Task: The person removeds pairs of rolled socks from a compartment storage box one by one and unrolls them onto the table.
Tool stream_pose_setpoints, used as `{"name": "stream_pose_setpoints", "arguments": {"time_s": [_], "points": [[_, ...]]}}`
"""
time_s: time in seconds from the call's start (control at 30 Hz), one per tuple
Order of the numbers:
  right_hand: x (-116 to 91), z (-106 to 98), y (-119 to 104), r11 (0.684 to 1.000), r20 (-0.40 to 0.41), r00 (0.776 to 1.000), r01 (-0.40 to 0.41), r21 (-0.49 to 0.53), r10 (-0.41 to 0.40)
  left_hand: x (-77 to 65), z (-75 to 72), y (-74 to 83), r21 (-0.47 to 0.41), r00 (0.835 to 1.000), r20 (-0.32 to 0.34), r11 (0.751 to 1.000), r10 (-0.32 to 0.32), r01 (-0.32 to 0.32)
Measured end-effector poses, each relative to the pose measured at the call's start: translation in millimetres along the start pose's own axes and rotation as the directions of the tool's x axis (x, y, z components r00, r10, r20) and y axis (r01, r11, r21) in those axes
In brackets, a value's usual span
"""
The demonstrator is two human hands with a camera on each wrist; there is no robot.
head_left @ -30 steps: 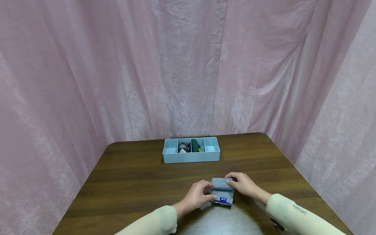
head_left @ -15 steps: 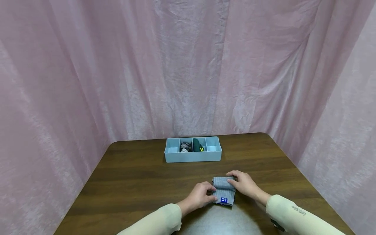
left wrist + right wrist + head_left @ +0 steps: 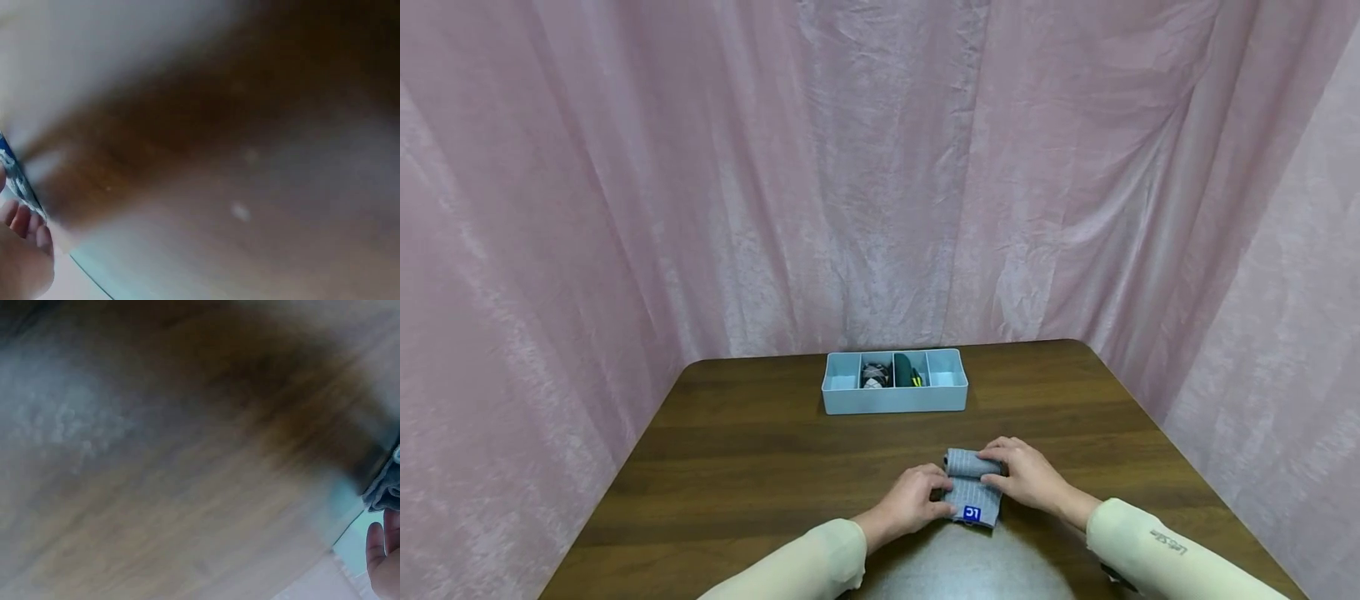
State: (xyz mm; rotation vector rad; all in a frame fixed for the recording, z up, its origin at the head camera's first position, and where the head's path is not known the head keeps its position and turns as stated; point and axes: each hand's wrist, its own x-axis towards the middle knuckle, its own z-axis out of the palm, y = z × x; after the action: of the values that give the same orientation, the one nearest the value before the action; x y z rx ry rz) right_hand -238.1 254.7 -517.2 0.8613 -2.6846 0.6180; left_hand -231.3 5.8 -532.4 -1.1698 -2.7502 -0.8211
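Observation:
A grey ribbed sock [image 3: 970, 493] lies on the table, its far end rolled over and its near part flat, with a blue "LC" mark near the front edge. My left hand [image 3: 910, 502] holds its left edge, thumb on the flat part and fingers by the roll. At the right end of the roll, my right hand [image 3: 1032, 478] grips with thumb in front and fingers behind. In the left wrist view only a strip of the sock [image 3: 20, 186] shows beside curled fingers. The right wrist view catches the spiral end of the rolled sock [image 3: 384, 490] above the fingertips.
A light blue divided box [image 3: 895, 402] stands towards the table's back edge. Its middle compartments hold a dark patterned bundle [image 3: 876, 375] and a dark green one [image 3: 903, 371] with yellow marks. Behind the wooden table [image 3: 737, 450] hang pink curtains [image 3: 880, 183].
The far end of the sock has become a tighter, rounder roll, turned slightly towards me. My left hand has shifted a little to the right along the edge.

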Motion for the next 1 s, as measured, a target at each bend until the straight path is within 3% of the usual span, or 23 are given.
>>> {"name": "stream_pose_setpoints", "arguments": {"time_s": [0.33,0.47,0.63,0.77,1.0], "points": [[7,3,11,0.998,-0.025,0.999,0.024,0.057,-0.023,3.4,-3.5,-2.4,0.050,0.994,0.048,0.994,0.097,-0.100],[11,2,8,0.989,0.004,0.996,-0.085,0.119,0.086,2.6,-4.2,-2.7,0.047,0.990,0.067,0.991,0.122,-0.125],[20,0,2,0.945,0.009,0.962,-0.269,0.185,0.272,2.8,-5.6,-4.1,0.038,0.988,0.041,0.988,0.151,-0.153],[25,0,0,0.932,0.000,0.949,-0.311,0.188,0.317,3.6,-6.0,-5.2,0.055,0.984,0.019,0.982,0.180,-0.181],[25,1,2,0.894,0.053,0.923,-0.383,0.235,0.382,0.7,1.6,-5.0,0.098,0.983,0.067,0.979,0.173,-0.179]]}}
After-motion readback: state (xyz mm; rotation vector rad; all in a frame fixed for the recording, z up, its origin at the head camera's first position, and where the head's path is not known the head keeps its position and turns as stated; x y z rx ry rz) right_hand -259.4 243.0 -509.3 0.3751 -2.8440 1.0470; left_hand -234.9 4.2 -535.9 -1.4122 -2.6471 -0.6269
